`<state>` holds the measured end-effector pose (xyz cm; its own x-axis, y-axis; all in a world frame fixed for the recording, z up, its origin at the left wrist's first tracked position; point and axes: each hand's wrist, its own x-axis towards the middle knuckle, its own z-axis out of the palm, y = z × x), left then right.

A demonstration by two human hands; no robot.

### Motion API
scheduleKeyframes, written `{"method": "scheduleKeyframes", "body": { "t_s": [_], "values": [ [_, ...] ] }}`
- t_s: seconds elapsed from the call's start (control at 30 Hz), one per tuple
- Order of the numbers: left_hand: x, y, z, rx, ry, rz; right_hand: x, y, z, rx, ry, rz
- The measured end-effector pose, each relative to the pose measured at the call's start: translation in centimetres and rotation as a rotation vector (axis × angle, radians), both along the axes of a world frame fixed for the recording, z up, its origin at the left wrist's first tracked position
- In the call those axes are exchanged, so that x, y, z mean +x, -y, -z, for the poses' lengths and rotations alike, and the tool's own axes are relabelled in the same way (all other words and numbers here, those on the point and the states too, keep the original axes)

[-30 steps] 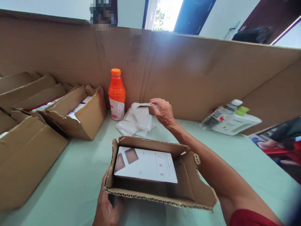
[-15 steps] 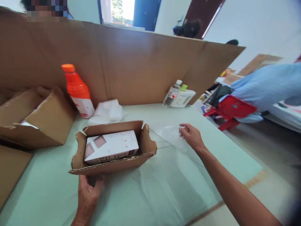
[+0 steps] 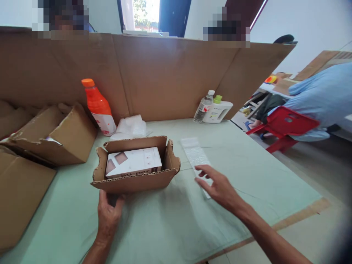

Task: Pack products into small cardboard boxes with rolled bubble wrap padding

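l hand (image 3: 109, 217) at 1 box (image 3: 140, 183), grip unclear; r hand (image 3: 220, 186) wide over 1 strip (image 3: 196, 156)

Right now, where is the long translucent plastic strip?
In the head view, the plastic strip lies on the green table, right of the nearest cardboard box, its near end partly hidden by the right hand.

Table (image 3: 264, 176): carton (image 3: 134, 185) near centre, box (image 3: 137, 159) inside. Left hand (image 3: 110, 214) at carton's near left. Wrap strip (image 3: 195, 154) right of carton, right hand (image 3: 213, 181) over near end. Wrap pile (image 3: 132, 126) behind carton, bottle (image 3: 100, 110) left of pile. More cartons (image 3: 74, 139) left. Second bottle (image 3: 202, 110), jug (image 3: 218, 112) far right, before cardboard wall (image 3: 165, 80).
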<state>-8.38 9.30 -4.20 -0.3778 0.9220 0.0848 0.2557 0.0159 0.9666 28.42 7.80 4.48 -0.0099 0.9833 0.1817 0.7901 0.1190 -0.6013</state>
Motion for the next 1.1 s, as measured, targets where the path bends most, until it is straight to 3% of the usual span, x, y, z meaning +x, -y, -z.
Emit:
{"method": "scheduleKeyframes", "body": {
  "t_s": [0.13, 0.27, 0.4, 0.5, 0.63, 0.97, 1.1],
  "values": [
    [-0.2, 0.1, -0.3, -0.030, -0.043, -0.014, -6.1, -1.8, 1.9, -0.073, -0.140, -0.241],
    [-0.4, -0.3, -0.8, -0.067, -0.011, 0.017, -8.7, -3.5, 3.3, -0.074, -0.193, -0.198],
    [-0.4, -1.9, -1.5, -0.045, -0.037, 0.076, -9.2, -5.0, 3.5, -0.119, -0.183, -0.093],
    [0.0, -3.9, -1.7, 0.003, -0.052, 0.131, -9.2, -6.7, 3.7, -0.098, -0.226, -0.081],
    [0.8, -5.6, -1.4, 0.034, -0.110, 0.110, -9.1, -8.3, 3.9, -0.091, -0.281, -0.081],
    [1.2, -5.1, -1.1, 0.073, -0.124, 0.055, -10.4, -7.5, 4.7, -0.010, -0.278, -0.093],
    [0.5, -3.1, -1.1, 0.046, -0.107, 0.069, -7.8, -6.5, 4.2, -0.018, -0.247, -0.161]
  ]
}}
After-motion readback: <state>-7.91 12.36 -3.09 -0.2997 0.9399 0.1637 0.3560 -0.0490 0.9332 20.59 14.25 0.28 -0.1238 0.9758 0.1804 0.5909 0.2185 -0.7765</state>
